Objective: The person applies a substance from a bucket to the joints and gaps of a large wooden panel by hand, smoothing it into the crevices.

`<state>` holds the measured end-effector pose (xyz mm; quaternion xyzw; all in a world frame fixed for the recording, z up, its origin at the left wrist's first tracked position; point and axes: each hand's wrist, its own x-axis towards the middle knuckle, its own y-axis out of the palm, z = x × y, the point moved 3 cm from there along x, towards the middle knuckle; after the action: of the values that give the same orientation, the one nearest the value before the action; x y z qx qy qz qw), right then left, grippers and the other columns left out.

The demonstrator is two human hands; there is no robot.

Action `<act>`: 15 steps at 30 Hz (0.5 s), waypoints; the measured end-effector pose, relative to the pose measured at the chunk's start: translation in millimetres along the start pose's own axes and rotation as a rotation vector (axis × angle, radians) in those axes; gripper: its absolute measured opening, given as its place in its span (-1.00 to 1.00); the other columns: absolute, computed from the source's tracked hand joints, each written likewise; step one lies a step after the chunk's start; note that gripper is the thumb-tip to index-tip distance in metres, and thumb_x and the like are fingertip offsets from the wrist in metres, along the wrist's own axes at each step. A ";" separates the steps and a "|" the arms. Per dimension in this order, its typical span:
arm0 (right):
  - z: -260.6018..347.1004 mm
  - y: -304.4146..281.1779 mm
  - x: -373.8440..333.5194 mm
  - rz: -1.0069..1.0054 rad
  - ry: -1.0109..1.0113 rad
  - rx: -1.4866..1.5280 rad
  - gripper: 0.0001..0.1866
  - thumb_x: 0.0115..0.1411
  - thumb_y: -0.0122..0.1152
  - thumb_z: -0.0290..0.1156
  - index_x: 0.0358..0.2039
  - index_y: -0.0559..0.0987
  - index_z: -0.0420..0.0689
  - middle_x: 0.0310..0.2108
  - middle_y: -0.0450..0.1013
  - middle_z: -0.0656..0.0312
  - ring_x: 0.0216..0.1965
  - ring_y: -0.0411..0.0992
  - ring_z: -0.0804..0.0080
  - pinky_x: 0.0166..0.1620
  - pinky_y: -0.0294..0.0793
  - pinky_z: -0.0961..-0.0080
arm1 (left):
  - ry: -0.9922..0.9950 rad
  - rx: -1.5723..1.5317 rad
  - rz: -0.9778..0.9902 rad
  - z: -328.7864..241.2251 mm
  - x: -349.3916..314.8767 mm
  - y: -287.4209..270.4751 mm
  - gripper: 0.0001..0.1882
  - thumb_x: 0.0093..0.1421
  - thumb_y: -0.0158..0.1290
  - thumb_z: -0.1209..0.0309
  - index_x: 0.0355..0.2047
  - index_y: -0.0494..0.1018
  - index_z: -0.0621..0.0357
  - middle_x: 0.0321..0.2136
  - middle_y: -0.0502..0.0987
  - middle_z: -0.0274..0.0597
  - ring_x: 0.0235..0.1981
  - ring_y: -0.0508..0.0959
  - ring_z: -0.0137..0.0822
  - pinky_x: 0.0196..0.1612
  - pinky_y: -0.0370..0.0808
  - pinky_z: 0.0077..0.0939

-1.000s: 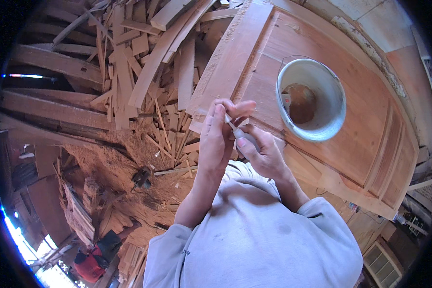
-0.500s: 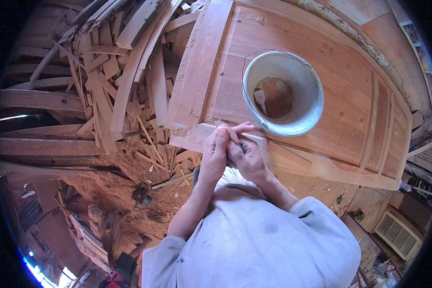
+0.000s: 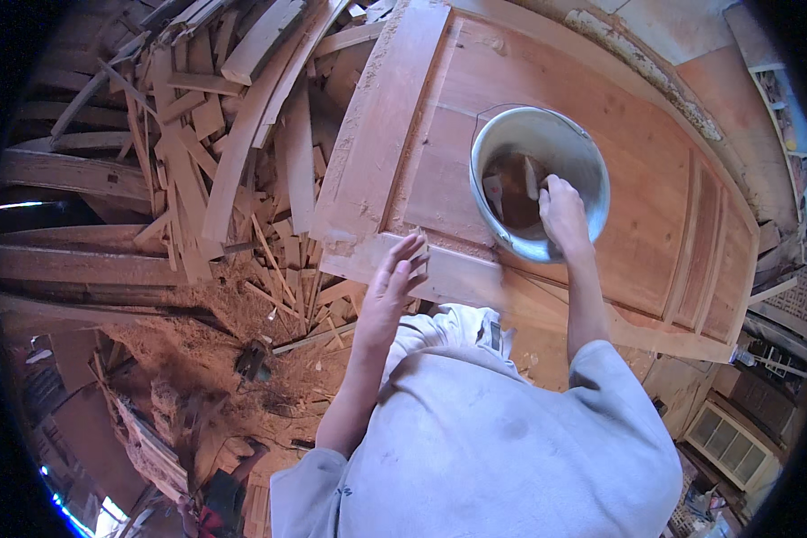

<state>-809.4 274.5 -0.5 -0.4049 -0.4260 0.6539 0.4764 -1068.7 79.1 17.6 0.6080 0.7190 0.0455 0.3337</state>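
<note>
A whitish bucket (image 3: pixel 592 161) with a thin wire handle stands on the panelled wooden door (image 3: pixel 637 197). Brown, paste-like material (image 3: pixel 516 212) lies in its bottom, along with a flat white piece (image 3: pixel 493 192) bearing a small red mark. My right hand (image 3: pixel 562 213) reaches over the near rim into the bucket, fingers closed on a narrow pale blade-like piece (image 3: pixel 532 178); its exact kind is unclear. Over the door's near left corner, my left hand (image 3: pixel 398 276) is raised and holds nothing visible, its fingers stretched out and slightly apart.
A heap of offcut boards and sticks (image 3: pixel 215 117) fills the area left of the door. Sawdust (image 3: pixel 179 359) covers the floor at lower left. A cream slatted frame (image 3: pixel 731 439) stands at lower right, and more clutter lines the right edge.
My two hands, clasped together near the door's edge before, have parted. The right one has moved forward into the bucket; the left has opened and shifted slightly left.
</note>
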 end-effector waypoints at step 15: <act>6.2 95.9 82.8 0.496 -0.179 -0.257 -0.56 0.15 0.18 -0.34 0.03 0.52 -0.24 0.07 0.43 -0.16 0.10 0.43 -0.01 0.10 0.45 0.14 | 0.023 -0.164 -0.221 -6.2 -29.6 -43.3 -0.51 0.40 -0.17 0.11 0.16 0.34 0.21 0.11 0.45 -0.11 0.10 0.44 -0.30 0.14 0.32 -0.40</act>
<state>-859.9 336.1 -99.2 -0.4945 -0.4337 0.7241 0.2076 -1107.4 43.4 14.6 0.4953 0.7790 0.0741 0.3773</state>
